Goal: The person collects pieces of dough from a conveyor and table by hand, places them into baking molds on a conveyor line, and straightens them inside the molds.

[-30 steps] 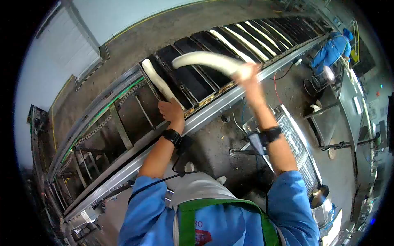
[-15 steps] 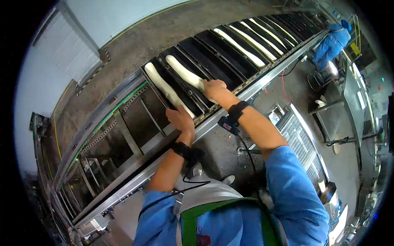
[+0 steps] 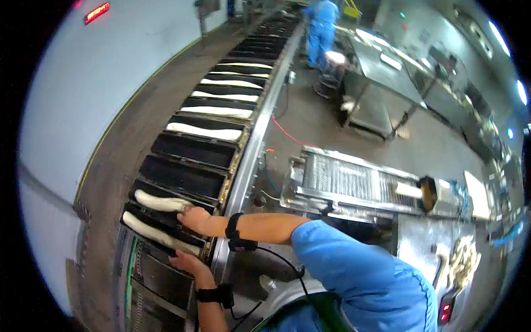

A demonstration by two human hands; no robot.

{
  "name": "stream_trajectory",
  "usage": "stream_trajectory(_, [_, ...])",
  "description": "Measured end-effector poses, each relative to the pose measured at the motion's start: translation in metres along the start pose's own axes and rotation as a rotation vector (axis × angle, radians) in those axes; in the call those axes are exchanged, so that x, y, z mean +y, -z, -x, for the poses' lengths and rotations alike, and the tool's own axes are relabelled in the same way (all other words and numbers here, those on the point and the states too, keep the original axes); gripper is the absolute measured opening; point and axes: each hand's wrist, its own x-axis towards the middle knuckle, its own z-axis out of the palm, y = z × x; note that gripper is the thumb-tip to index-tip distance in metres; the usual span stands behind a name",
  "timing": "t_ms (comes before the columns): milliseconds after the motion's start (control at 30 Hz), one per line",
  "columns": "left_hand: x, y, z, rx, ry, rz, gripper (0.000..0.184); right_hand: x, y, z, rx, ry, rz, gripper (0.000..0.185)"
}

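Observation:
Two long pale dough strips lie in neighbouring black trays at the near end of a conveyor. My right hand is closed round the near end of the upper dough strip, which rests in its tray. Just below, my left hand touches the end of the lower dough strip at the tray's edge, its fingers apart. More black trays follow up the conveyor, several with a pale strip in them.
A mesh belt carrying a pale piece stands at the right. Below it, a steel surface holds piled dough strips. A person in blue is at the far end, near a metal table.
The view has swung right. My right hand has lowered the swinging dough strip into the tray beside the first one. My left hand has stayed by the first strip's near end.

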Motion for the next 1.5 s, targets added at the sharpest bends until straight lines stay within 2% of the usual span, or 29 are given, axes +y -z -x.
stream_trajectory(33, [0.000, 0.001, 0.001, -0.027, -0.032, -0.034, 0.055, 0.004, -0.011, 0.005, 0.027, 0.020, -0.067, 0.020])
stream_trajectory(100, [0.033, 0.022, 0.033, -0.103, 0.036, 0.292, 0.052, 0.016, 0.039, 0.058, -0.033, 0.086, -0.110, 0.020])
stream_trajectory(133, [-0.012, 0.008, -0.011, -0.125, 0.005, 0.239, 0.052, 0.030, 0.046, 0.082, 0.154, 0.091, -0.059, 0.018])
stream_trajectory(200, [-0.030, 0.018, -0.031, -0.214, -0.011, 0.260, 0.056, 0.088, 0.045, 0.139, 0.270, 0.019, -0.002, 0.015])
stream_trajectory(267, [-0.033, 0.027, -0.036, -0.273, 0.045, 0.286, 0.064, 0.149, 0.070, 0.217, 0.037, -0.404, 0.087, 0.020])
stream_trajectory(333, [0.025, 0.058, 0.033, -0.306, 0.136, 0.327, 0.070, 0.229, 0.051, 0.315, 0.031, -0.692, 0.059, 0.030])
stream_trajectory(367, [0.017, 0.054, -0.001, -0.263, 0.046, 0.109, 0.068, 0.265, 0.052, 0.368, 0.040, -0.745, 0.186, 0.033])
stream_trajectory(400, [0.010, 0.051, -0.034, -0.206, -0.033, -0.113, 0.066, 0.287, 0.063, 0.404, -0.119, -1.095, 0.116, 0.034])
stream_trajectory(467, [0.009, 0.055, -0.045, -0.256, -0.273, -0.076, 0.052, 0.332, 0.041, 0.494, -0.142, -1.214, 0.400, 0.036])
stream_trajectory(500, [0.020, 0.056, -0.036, -0.338, -0.380, 0.104, 0.044, 0.356, 0.032, 0.524, -0.457, -1.322, 0.540, 0.035])
stream_trajectory(533, [0.034, 0.053, -0.014, -0.265, -0.265, 0.222, 0.033, 0.357, 0.033, 0.555, -0.031, -1.175, 0.398, 0.036])
stream_trajectory(567, [0.054, 0.054, 0.006, -0.260, -0.119, 0.061, 0.031, 0.387, 0.010, 0.580, 0.141, -1.206, 0.177, 0.036])
stream_trajectory(600, [0.002, 0.034, -0.058, -0.288, -0.300, 0.197, 0.032, 0.357, 0.042, 0.556, 0.038, -1.264, 0.211, 0.037])
stream_trajectory(633, [0.063, 0.039, 0.008, -0.256, -0.393, -0.146, 0.038, 0.408, 0.004, 0.586, 0.063, -1.171, 0.319, 0.040])
stream_trajectory(667, [0.034, 0.031, -0.027, -0.203, -0.649, -0.214, 0.046, 0.427, -0.001, 0.588, 0.067, -1.029, 0.300, 0.044])
stream_trajectory(733, [0.064, 0.041, 0.007, -0.266, -0.504, -0.356, 0.052, 0.405, 0.041, 0.567, 0.165, -1.007, 0.224, 0.042])
stream_trajectory(767, [0.073, 0.047, 0.016, -0.271, -0.449, -0.397, 0.054, 0.355, 0.106, 0.522, 0.245, -0.980, -0.141, 0.044])
stream_trajectory(833, [0.069, 0.045, 0.010, -0.341, -0.342, -0.347, 0.055, 0.362, 0.136, 0.526, 0.286, -1.091, -0.190, 0.039])
stream_trajectory(900, [0.054, 0.047, -0.011, -0.398, -0.337, -0.348, 0.054, 0.319, 0.200, 0.501, 0.524, -0.808, -0.482, 0.044])
stream_trajectory(967, [0.067, 0.048, 0.001, -0.396, -0.329, -0.310, 0.052, 0.256, 0.251, 0.448, 0.803, -0.690, -0.608, 0.033])
stream_trajectory(1033, [0.077, 0.050, 0.007, -0.431, -0.276, -0.275, 0.050, 0.223, 0.275, 0.411, 0.903, -0.563, -0.719, 0.035])
stream_trajectory(1100, [0.079, 0.051, 0.006, -0.432, -0.285, -0.218, 0.044, 0.186, 0.290, 0.364, 0.924, -0.432, -0.600, 0.038])
stream_trajectory(1133, [0.077, 0.049, 0.000, -0.432, -0.279, -0.213, 0.044, 0.187, 0.284, 0.340, 1.012, -0.336, -0.789, 0.038])
stream_trajectory(1200, [0.066, 0.046, -0.015, -0.531, -0.642, -0.382, 0.034, 0.175, 0.281, 0.280, 0.907, -0.167, -0.703, 0.039])
stream_trajectory(1233, [0.071, 0.051, -0.005, -0.528, -0.634, -0.382, 0.034, 0.158, 0.280, 0.245, 0.853, -0.059, -0.732, 0.037])
stream_trajectory(1300, [0.087, 0.064, 0.032, -0.519, -0.803, -0.854, 0.022, 0.127, 0.255, 0.181, 0.830, 0.100, -0.838, 0.038])
stream_trajectory(1400, [0.089, 0.064, 0.046, -0.567, -0.925, -0.854, 0.019, 0.098, 0.193, 0.094, 0.539, 0.341, -0.979, 0.046])
stream_trajectory(1433, [0.089, 0.062, 0.045, -0.573, -0.915, -0.861, 0.019, 0.103, 0.154, 0.068, 0.482, 0.421, -0.707, 0.053])
stream_trajectory(1500, [0.091, 0.055, 0.041, -0.601, -0.869, -0.843, 0.018, 0.117, 0.103, 0.067, 0.162, 0.274, -0.351, 0.054])
